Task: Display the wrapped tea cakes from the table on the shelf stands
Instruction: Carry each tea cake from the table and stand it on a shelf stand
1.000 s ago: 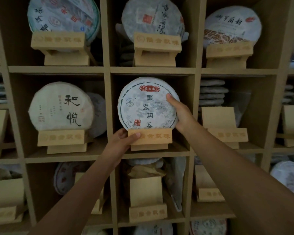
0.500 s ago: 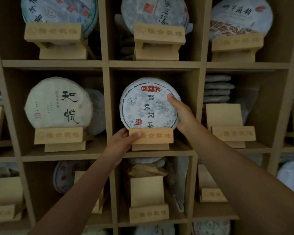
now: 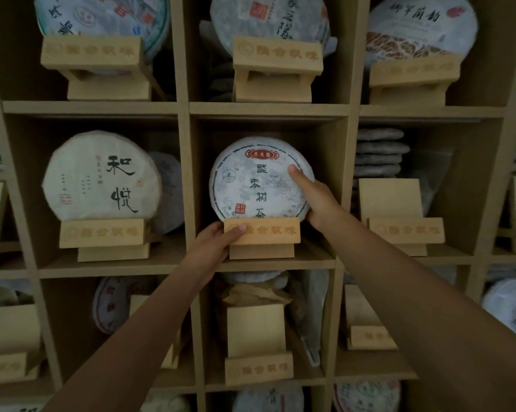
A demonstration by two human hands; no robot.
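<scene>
Both arms reach up into the middle cubby of the wooden shelf point(image 3: 262, 110). A wrapped tea cake point(image 3: 258, 179), white paper with a red cartouche and a column of dark characters, stands upright on its edge in the wooden stand point(image 3: 262, 233) there, its lower rim tucked behind the stand's front lip. The right hand point(image 3: 316, 199) grips the cake at about its 3 o'clock edge, thumb laid across the printed face and the fingers out of sight behind the rim. The left hand point(image 3: 218, 242) holds the stand at its 9 o'clock end, thumb pressed over the carved lettering on the front lip, fingers wrapped round the side.

At 9 o'clock from this cubby another cake with bold brush lettering point(image 3: 102, 176) sits on its own stand. At 3 o'clock an empty stand point(image 3: 399, 215) waits in front of a stack of flat cakes point(image 3: 380, 151). Below, at 6 o'clock, a bare stand point(image 3: 256, 343) stands in the lower cubby.
</scene>
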